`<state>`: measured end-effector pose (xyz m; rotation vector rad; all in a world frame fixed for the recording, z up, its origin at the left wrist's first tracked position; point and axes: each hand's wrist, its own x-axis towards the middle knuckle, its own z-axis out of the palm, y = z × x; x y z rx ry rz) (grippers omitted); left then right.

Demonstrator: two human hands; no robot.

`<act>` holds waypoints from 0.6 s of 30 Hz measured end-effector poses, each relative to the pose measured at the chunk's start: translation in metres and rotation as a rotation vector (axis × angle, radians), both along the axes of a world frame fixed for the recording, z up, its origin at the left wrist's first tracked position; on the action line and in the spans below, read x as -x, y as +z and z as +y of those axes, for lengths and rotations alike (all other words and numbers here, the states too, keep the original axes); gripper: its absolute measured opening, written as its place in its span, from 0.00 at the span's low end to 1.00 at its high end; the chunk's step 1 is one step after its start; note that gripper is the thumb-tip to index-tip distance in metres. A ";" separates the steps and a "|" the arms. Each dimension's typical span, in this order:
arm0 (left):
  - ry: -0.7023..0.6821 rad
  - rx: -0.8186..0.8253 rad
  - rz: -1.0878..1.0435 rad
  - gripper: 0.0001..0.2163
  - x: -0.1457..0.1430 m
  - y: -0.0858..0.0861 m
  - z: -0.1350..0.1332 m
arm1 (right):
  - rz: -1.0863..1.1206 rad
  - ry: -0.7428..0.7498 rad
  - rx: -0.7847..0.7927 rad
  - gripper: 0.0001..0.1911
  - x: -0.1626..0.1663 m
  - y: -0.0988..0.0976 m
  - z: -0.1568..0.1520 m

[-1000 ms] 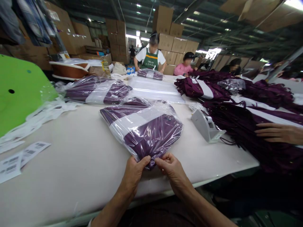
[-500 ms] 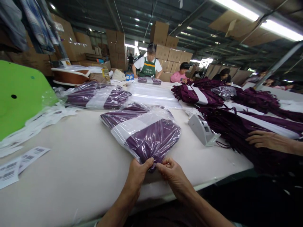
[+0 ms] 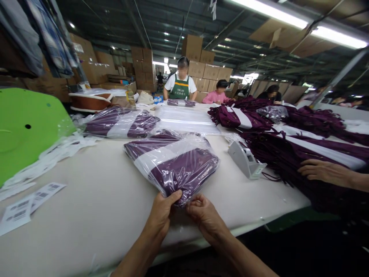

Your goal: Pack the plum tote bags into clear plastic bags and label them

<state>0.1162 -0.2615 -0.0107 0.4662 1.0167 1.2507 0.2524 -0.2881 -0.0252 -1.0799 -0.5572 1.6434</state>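
Observation:
A folded purple garment with a white paper band lies inside a clear plastic bag (image 3: 184, 169) on the pale table, its near corner pointing at me. My left hand (image 3: 164, 206) grips that near corner, thumb on top of the plastic. Just right of it, my right hand (image 3: 201, 211) is closed in a pinch at the bag's edge; whatever its fingertips hold is too small to make out. White lettering shows through the plastic on the bag's right side.
A grey tape dispenser (image 3: 245, 159) stands right of the bag, beside heaped purple garments (image 3: 288, 154). A co-worker's hand (image 3: 325, 171) rests on that heap. Barcode labels (image 3: 29, 204) and a green board (image 3: 29, 130) are at left. Another bagged garment (image 3: 121, 121) lies farther back.
My left thumb has shifted slightly left on the bag's corner, and my right hand has drawn a little lower and left. White lettering now shows on the bag's right side.

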 end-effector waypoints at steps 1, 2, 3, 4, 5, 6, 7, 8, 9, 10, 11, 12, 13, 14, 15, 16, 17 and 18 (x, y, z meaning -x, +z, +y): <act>0.003 -0.001 -0.010 0.25 0.000 0.000 -0.001 | -0.023 -0.010 -0.060 0.26 0.003 -0.004 0.003; 0.006 0.000 -0.023 0.26 0.000 0.000 -0.002 | -0.040 -0.020 -0.118 0.26 0.006 -0.007 0.005; 0.008 0.007 -0.038 0.26 0.001 0.000 -0.003 | -0.052 -0.034 -0.170 0.27 0.008 -0.009 0.007; 0.005 0.017 -0.055 0.25 0.001 0.001 -0.004 | -0.064 -0.049 -0.216 0.27 0.011 -0.010 0.008; -0.001 0.028 -0.070 0.25 0.002 0.001 -0.004 | -0.077 -0.068 -0.254 0.26 0.013 -0.010 0.009; -0.011 0.039 -0.079 0.24 0.003 0.002 -0.005 | -0.091 -0.090 -0.283 0.26 0.014 -0.010 0.010; -0.019 0.052 -0.082 0.22 0.003 0.002 -0.006 | -0.102 -0.106 -0.304 0.25 0.016 -0.010 0.011; -0.025 0.067 -0.079 0.21 0.004 0.003 -0.007 | -0.108 -0.115 -0.316 0.25 0.017 -0.009 0.012; -0.030 0.085 -0.071 0.19 0.004 0.003 -0.008 | -0.111 -0.117 -0.324 0.25 0.018 -0.009 0.013; -0.032 0.108 -0.057 0.18 0.005 0.004 -0.009 | -0.111 -0.114 -0.328 0.26 0.019 -0.009 0.015; -0.031 0.131 -0.037 0.17 0.005 0.004 -0.009 | -0.109 -0.111 -0.328 0.27 0.021 -0.009 0.017; -0.033 0.148 -0.015 0.17 0.006 0.003 -0.008 | -0.103 -0.108 -0.326 0.28 0.022 -0.009 0.019; -0.041 0.155 0.003 0.17 0.006 0.002 -0.007 | -0.095 -0.110 -0.326 0.30 0.023 -0.009 0.022; -0.053 0.154 0.019 0.18 0.007 0.001 -0.006 | -0.088 -0.114 -0.317 0.31 0.023 -0.008 0.025; -0.076 0.151 0.027 0.19 0.007 -0.001 -0.004 | -0.082 -0.117 -0.296 0.32 0.024 -0.007 0.026; -0.101 0.145 0.030 0.20 0.008 -0.003 -0.002 | -0.072 -0.115 -0.269 0.32 0.023 -0.005 0.026; -0.123 0.134 0.032 0.22 0.008 -0.005 -0.001 | -0.058 -0.104 -0.242 0.33 0.023 -0.003 0.025; -0.131 0.124 0.041 0.23 0.009 -0.007 0.000 | -0.036 -0.083 -0.217 0.33 0.021 0.001 0.023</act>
